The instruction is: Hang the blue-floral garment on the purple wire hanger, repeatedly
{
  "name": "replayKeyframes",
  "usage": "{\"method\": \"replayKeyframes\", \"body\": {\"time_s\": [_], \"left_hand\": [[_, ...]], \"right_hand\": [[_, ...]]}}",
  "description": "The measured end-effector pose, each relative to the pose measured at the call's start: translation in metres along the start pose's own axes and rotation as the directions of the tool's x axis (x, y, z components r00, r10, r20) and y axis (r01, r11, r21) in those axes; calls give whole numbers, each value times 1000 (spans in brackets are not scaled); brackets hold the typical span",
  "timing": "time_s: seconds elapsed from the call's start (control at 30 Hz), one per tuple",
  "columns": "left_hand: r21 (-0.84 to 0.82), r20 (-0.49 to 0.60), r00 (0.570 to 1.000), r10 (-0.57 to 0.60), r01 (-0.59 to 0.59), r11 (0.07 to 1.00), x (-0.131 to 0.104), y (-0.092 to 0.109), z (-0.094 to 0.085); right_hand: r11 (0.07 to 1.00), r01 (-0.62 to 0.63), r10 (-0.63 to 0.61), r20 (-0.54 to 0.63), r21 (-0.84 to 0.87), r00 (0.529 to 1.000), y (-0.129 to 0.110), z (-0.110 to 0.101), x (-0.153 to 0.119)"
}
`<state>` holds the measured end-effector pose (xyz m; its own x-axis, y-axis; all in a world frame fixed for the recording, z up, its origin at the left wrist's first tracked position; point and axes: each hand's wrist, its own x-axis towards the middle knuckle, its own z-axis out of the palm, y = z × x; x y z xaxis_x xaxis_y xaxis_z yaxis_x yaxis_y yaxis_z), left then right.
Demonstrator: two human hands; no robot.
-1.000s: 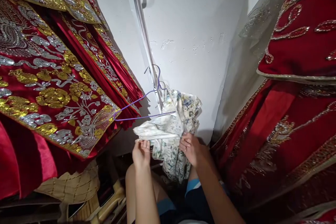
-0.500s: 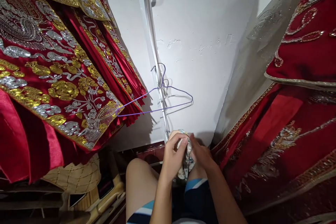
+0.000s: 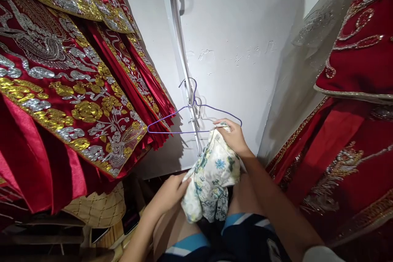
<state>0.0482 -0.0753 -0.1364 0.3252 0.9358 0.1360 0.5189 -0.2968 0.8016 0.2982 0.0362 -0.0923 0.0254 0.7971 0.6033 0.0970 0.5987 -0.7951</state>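
Note:
A white garment with a blue, green and yellow floral print [image 3: 215, 172] hangs between my hands, above my knees. My left hand [image 3: 172, 192] grips its left edge, fingers closed on the cloth. Farther up, my right hand [image 3: 231, 135] holds the garment's upper right corner, close to the right end of a purple wire hanger [image 3: 172, 113]. The hanger's hook is at a rail on the wall. Whether the right hand also touches the hanger, I cannot tell. The garment's exact kind is unclear because it is bunched.
Red gowns with gold and silver embroidery [image 3: 86, 106] hang at the left. More beaded red clothing [image 3: 346, 139] hangs at the right. A narrow metal rail [image 3: 181, 41] runs down the white wall [image 3: 233, 16]. Low at the left stands a chair with a tan quilted cushion [image 3: 101, 208].
The garment, bunched between both hands before, is now spread out. My right hand has moved up toward the hanger, and my left hand has moved left and down. The hanger has swung slightly.

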Motion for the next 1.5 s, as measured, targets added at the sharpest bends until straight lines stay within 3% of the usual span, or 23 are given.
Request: {"method": "replayKeyframes", "body": {"time_s": [0.13, 0.2, 0.27, 0.37, 0.47, 0.6, 0.73, 0.93, 1.03, 1.17, 1.3, 1.37, 1.5], "left_hand": [[-2, -44, 998, -53, 53, 999, -3, -6, -43], [-50, 51, 997, -57, 60, 997, -6, -5, -58], [12, 107, 992, -59, 58, 998, -9, -7, -70], [278, -39, 999, -12, 22, 960, -8, -11, -84], [502, -156, 988, 8, 72, 862, 2, -9, -93], [648, -270, 963, -16, 194, 736, 24, 12, -100], [651, -392, 917, 67, 226, 725, 37, 30, -100], [649, -330, 944, 18, 213, 730, 17, 35, -98], [641, -345, 937, 56, 191, 743, 10, 40, -101], [633, -412, 906, 100, 206, 746, 23, 45, -110], [652, -343, 939, 15, 227, 724, 50, 42, -116], [648, -298, 954, 13, 192, 737, 60, 44, -114], [593, -221, 933, 284, -103, 799, 75, 58, -105]], "right_hand": [[986, 10, 12, 130, -164, 991, 31, 14, 17], [962, 3, 53, 196, -275, 979, 39, 9, 15], [942, 5, 75, 223, -337, 972, 39, -3, 10], [926, -15, 100, 207, -376, 973, 29, -25, 1], [906, -56, 129, 148, -420, 981, 13, -41, -5], [895, -90, 127, 55, -437, 990, -1, -49, -6], [886, -115, 130, 2, -449, 991, -6, -51, -4], [873, -105, 102, -33, -475, 994, -1, -50, -6], [877, -106, 117, -5, -468, 993, 1, -45, -9], [896, -126, 151, 26, -426, 988, -1, -38, -14], [885, -135, 163, 25, -446, 986, -7, -41, -19], [880, -137, 166, 24, -455, 986, -10, -43, -20], [881, -147, 203, 79, -450, 976, -12, -41, -24]]}}
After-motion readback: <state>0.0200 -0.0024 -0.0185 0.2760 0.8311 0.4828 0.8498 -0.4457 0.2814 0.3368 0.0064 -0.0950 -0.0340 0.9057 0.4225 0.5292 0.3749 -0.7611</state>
